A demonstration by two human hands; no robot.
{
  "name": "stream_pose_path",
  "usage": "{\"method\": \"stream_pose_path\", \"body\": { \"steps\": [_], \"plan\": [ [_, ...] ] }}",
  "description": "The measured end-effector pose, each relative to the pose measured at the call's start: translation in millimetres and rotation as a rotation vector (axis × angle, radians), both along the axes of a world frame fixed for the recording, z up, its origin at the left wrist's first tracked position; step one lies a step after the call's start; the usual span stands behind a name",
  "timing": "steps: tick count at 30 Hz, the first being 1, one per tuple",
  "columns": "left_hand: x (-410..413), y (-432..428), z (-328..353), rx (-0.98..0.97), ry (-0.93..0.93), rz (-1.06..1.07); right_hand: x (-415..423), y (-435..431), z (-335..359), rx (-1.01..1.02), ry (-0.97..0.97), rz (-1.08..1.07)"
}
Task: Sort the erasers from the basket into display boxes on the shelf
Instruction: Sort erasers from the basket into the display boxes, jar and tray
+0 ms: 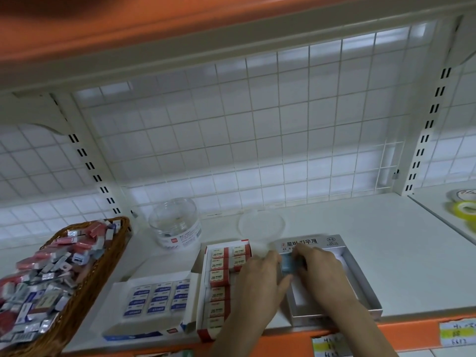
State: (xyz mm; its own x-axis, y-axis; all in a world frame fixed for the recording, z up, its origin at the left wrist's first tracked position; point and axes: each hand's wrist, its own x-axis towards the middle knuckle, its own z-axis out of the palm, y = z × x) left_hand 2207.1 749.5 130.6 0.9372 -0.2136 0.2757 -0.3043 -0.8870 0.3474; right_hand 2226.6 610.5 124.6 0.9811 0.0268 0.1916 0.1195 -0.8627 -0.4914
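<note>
A wicker basket (103,266) at the left is heaped with several red, blue and grey erasers (49,274). Three display boxes stand along the shelf's front: a blue-and-white one (121,328) with blue erasers, a red-and-white one (203,300) with red 2B erasers, and a silver one (360,276) on the right. Both hands meet over the silver box's far left corner. My left hand (260,284) and my right hand (319,271) hold a blue-grey eraser (289,265) between their fingertips.
A clear plastic jar (176,222) stands behind the boxes, with its round lid (261,224) lying flat to its right. Tape rolls (463,206) sit on the neighbouring shelf at far right. A white wire grid forms the back wall; an orange shelf hangs overhead.
</note>
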Motion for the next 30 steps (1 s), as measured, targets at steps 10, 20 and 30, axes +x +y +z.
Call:
{"method": "stream_pose_path", "body": {
  "steps": [10,20,30],
  "plan": [
    [-0.8,-0.5,0.7,-0.017,-0.015,-0.001,-4.3,1.4,1.6,-0.022,0.021,-0.013],
    [-3.6,-0.8,2.8,-0.053,-0.035,-0.016,-7.1,2.5,11.3,0.011,0.025,-0.051],
    [-9.4,30.7,20.7,-0.226,-0.120,0.003,-14.4,23.8,27.6,0.051,-0.095,-0.078]
  ]
}}
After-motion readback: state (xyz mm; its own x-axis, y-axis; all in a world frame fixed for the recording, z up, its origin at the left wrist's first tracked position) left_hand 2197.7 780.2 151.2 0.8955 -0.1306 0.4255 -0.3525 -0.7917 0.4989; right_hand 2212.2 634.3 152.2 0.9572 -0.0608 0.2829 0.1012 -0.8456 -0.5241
